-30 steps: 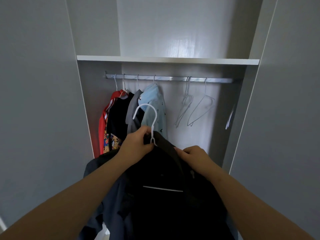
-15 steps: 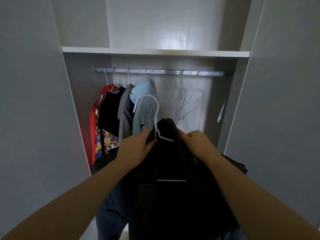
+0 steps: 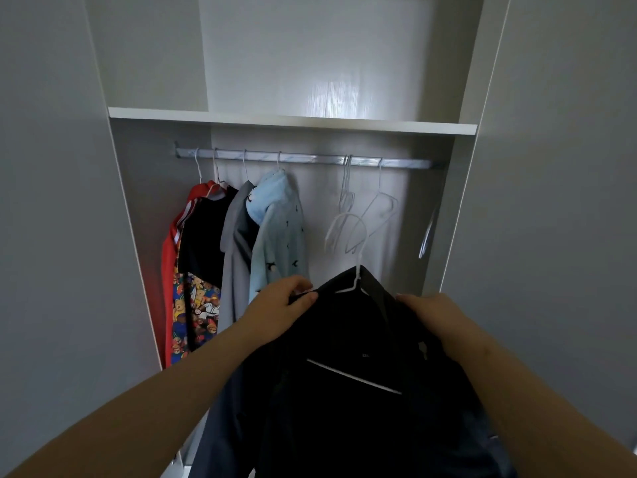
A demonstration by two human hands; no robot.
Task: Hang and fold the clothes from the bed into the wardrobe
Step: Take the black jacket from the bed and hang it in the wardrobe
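- The left hand (image 3: 279,305) pinches the left shoulder edge of the dark garment (image 3: 344,329) between thumb and fingers.
- The right hand (image 3: 431,315) curls over the garment's right shoulder, clenched on the cloth; whether it also catches the wire beneath, I cannot tell.
- The garment sits on a white hanger (image 3: 354,376). The hook stands up between the hands, below the rail (image 3: 310,159) and not yet on it.
- Judged from this, the step in hand is lifting the hook onto the rail, into the gap between the light blue garment (image 3: 279,236) and the empty hangers (image 3: 346,198).
- Risk: neither hand plainly holds the hook or neck, so the hanger may tip or turn as it rises and miss the rail.
- Risk: the hook looks close in front of the empty hangers; drifting right, it could snag one and knock it off.
- Risk: the cloth hangs heavy and loose below, so a shoulder may slide off the wire once either hand lets go.
- Further left hang a grey garment (image 3: 234,263), a black one (image 3: 203,243) and a red one (image 3: 172,257), under the shelf (image 3: 293,119).
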